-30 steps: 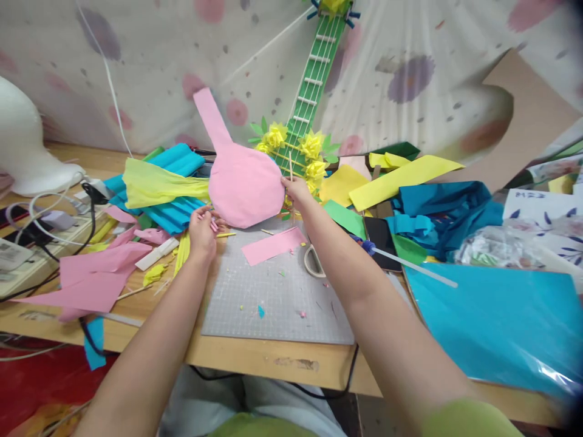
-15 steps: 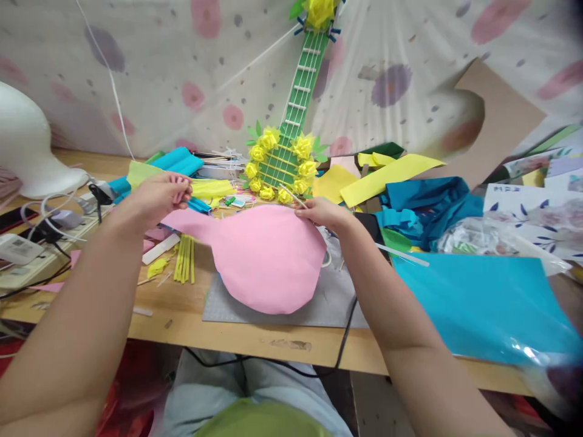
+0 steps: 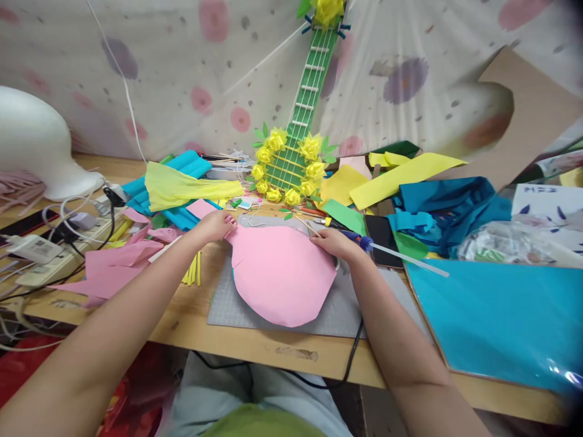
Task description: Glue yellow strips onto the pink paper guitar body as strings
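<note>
A pink paper-covered, guitar-shaped piece [image 3: 285, 276] lies over a grey cutting mat [image 3: 221, 303], its rounded body toward me and its narrow neck pointing left. My left hand [image 3: 217, 226] is closed on that neck, close to where it joins the body. At the upper right rim is my right hand [image 3: 336, 243], fingers pinched round a thin wooden stick [image 3: 307, 226] and touching the pink edge. Behind the piece stands a green paper guitar [image 3: 298, 115] with white strings and yellow paper roses [image 3: 312, 147].
A glue gun [image 3: 359, 238] and a dark phone [image 3: 384, 240] lie right of my right hand. Further right is a blue sheet [image 3: 496, 315]. Pink paper scraps [image 3: 121, 264], a power strip [image 3: 59, 255] and a white foam head [image 3: 40, 142] occupy the left.
My left hand has come down and right onto the pink neck, from above it. The piece sits slightly lower and further right in view. My right hand still pinches the stick.
</note>
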{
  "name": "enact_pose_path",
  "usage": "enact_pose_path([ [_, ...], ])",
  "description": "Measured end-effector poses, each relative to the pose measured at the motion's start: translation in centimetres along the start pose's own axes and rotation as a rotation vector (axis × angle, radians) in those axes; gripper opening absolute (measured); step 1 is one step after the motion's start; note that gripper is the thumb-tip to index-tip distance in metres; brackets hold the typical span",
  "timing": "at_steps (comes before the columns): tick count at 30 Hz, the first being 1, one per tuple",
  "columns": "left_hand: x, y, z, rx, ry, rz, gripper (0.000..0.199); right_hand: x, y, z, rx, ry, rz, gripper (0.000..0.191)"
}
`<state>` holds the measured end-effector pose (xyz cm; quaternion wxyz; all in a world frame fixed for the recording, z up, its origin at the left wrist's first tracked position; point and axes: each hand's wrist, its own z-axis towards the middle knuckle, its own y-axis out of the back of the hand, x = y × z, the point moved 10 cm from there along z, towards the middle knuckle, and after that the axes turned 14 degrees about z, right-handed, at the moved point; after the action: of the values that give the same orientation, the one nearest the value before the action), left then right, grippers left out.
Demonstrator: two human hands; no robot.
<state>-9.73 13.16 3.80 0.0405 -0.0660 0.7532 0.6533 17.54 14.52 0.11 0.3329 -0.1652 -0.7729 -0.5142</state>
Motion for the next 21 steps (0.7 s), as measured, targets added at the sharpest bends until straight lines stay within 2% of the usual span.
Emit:
enact_pose_path([
  [3,-0.7,0.8,0.6,-0.044,-0.029,0.215,0.015,0.0,0.0,0.1,0.014,0.009,-0.010,0.028],
  [7,-1.0,0.0,0.9,0.038,-0.017,0.278,0.014,0.0,0.0,0.2,0.017,0.002,-0.009,0.028],
  [10,-0.5,-0.2,0.9,0.018,0.019,0.248,0.019,-0.1,-0.1,0.2,0.022,0.003,0.003,0.028],
  [16,0.2,0.1,1.3,0.003,-0.056,0.141,0.023,-0.2,-0.1,0.1,0.020,-0.012,0.026,0.027],
  [21,1.6,0.0,1.2,0.081,0.012,-0.136,0.025,-0.2,-0.1,0.0,0.021,-0.029,0.046,0.027],
])
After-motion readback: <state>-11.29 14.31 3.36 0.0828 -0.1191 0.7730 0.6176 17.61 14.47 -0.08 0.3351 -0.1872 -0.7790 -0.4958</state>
